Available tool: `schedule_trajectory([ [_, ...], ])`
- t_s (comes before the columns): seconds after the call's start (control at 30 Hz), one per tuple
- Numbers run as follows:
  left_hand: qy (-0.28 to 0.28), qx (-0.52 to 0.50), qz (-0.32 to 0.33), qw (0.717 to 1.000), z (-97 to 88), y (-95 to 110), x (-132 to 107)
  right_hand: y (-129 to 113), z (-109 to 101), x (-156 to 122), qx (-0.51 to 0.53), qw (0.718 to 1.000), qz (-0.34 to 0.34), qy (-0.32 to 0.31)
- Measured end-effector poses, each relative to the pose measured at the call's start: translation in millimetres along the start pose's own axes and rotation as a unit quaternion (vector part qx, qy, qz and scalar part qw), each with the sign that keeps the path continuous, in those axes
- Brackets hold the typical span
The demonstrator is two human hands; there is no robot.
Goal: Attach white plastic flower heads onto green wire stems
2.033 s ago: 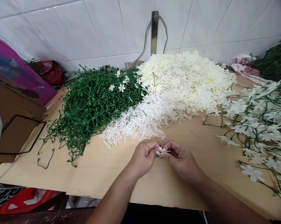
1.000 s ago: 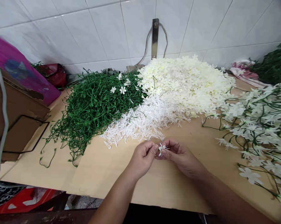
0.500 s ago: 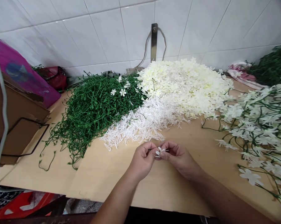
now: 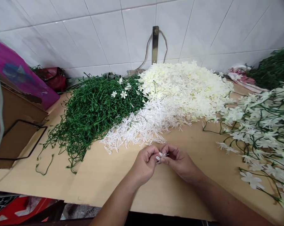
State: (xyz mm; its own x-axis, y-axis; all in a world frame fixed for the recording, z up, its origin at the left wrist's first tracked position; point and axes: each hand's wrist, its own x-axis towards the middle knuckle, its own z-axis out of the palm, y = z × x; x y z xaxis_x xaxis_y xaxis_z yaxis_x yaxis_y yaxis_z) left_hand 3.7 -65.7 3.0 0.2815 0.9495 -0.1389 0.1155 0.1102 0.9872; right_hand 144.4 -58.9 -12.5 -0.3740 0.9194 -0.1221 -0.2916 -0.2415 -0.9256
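Observation:
My left hand [image 4: 144, 163] and my right hand [image 4: 178, 160] meet over the front middle of the wooden table [image 4: 101, 175]. Both pinch one small white flower [image 4: 161, 156] between their fingertips. Just beyond the hands lies a heap of thin white stamen pieces [image 4: 142, 125]. Behind that heap sits a large pile of cream flower heads [image 4: 184, 88]. A mound of green plastic stems [image 4: 92, 110] lies to the left of the hands.
Finished stems with white flowers [image 4: 262, 131] are spread at the right. A brown cardboard box [image 4: 12, 125] with a purple bag [image 4: 19, 75] stands at the left edge. More green stems [image 4: 274, 67] lie far right. A tiled wall [image 4: 109, 34] closes the back.
The hands have stayed together on the small flower, turning it slightly. The view has tilted down a little, so the piles sit lower in the picture.

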Motion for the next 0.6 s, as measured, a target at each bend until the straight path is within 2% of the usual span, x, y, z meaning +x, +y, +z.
schedule_trajectory([
  [0.13,0.0,-0.038,-0.011,0.999,0.7,-3,3,0,5,0,-0.001,1.0,-0.002,0.025],
  [0.27,0.01,-0.051,-0.001,0.999,-4.8,1,2,-3,7,0,0.047,0.997,0.017,0.065],
  [0.5,0.091,0.006,-0.014,0.996,-37.6,8,-26,-10,2,-8,0.187,0.977,0.055,0.092],
  [0.6,0.178,0.076,0.04,0.98,-36.7,20,-41,-10,2,-13,0.175,0.978,0.054,0.094],
])
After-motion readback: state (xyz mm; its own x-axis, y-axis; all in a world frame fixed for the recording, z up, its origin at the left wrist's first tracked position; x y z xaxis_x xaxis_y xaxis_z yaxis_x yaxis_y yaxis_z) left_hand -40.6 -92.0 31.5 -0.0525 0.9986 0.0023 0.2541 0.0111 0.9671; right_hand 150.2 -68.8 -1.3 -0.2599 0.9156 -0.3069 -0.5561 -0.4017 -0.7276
